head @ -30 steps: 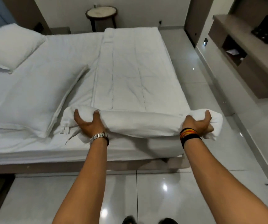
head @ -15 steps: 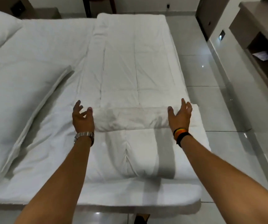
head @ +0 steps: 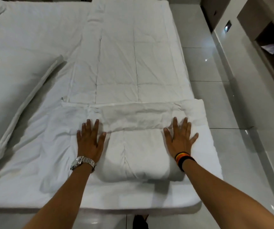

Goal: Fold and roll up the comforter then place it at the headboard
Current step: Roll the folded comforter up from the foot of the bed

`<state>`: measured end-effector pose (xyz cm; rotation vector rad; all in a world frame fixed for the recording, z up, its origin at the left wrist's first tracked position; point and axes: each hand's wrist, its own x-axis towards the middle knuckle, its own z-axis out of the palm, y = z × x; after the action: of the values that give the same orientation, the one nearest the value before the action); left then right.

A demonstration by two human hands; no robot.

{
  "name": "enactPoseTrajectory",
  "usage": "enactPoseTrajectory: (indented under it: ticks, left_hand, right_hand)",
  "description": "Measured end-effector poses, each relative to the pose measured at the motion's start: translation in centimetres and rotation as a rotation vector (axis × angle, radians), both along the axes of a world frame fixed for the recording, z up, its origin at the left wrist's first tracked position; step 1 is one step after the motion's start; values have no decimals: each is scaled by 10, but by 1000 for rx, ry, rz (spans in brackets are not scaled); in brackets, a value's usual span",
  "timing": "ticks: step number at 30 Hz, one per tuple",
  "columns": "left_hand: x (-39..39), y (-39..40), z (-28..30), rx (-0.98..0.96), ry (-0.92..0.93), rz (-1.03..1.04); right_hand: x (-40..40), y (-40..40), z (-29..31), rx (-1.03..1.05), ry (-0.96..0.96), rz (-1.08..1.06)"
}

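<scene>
The comforter (head: 133, 66) is already folded into a long strip that runs from the lower middle of the frame up to the top edge, along the right side of the bed (head: 33, 38). Rolling has only begun: at the near end, in the lower centre, there is a short, puffy roll (head: 136, 156) of what looks like one or two turns, and the rest of the strip lies flat and unrolled beyond it. So the fold seems done, the roll is at an early stage, and carrying the bundle to the headboard is not yet started; the headboard itself is not in view. The left hand (head: 90, 142) lies flat on the left end of the roll, fingers straight and slightly spread, gripping nothing. The right hand (head: 181, 141) lies flat on the right end, its fingers fanned wider, also pressing rather than grasping. The comforter is white, quilted in large stitched panels, thick and soft, with light creases; a flatter band crosses it just past the fingertips. A pillow (head: 14, 90) lies at the left of the frame, beside the strip.
</scene>
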<state>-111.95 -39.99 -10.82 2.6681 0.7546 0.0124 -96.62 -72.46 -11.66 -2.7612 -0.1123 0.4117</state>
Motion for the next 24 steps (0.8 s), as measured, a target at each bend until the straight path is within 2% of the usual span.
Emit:
enactPoseTrajectory:
  ticks: [5, 8, 11, 13, 17, 21, 24]
  left_hand:
    - [-94, -30, 17, -81, 25, 365]
    - [-143, -44, 11, -223, -45, 664]
    - [-160, -46, 2, -442, -43, 890]
    - [-158, -47, -3, -556, -62, 947]
    - [-125, -44, 0, -731, -232, 1040]
    - [-97, -32, 6, -757, -367, 1090]
    - [-79, -26, 7, -723, -310, 1105]
  right_hand:
    - [-89, -34, 27, 23, 26, -259]
    - [-129, -56, 26, 96, 83, -478]
    - [-146, -67, 17, 289, 120, -654]
    - [-147, -65, 11, 398, 108, -670]
    - [-123, -48, 8, 562, 83, -761]
    - [-96, -38, -2, 547, 80, -844]
    - [-88, -39, -16, 489, -36, -785]
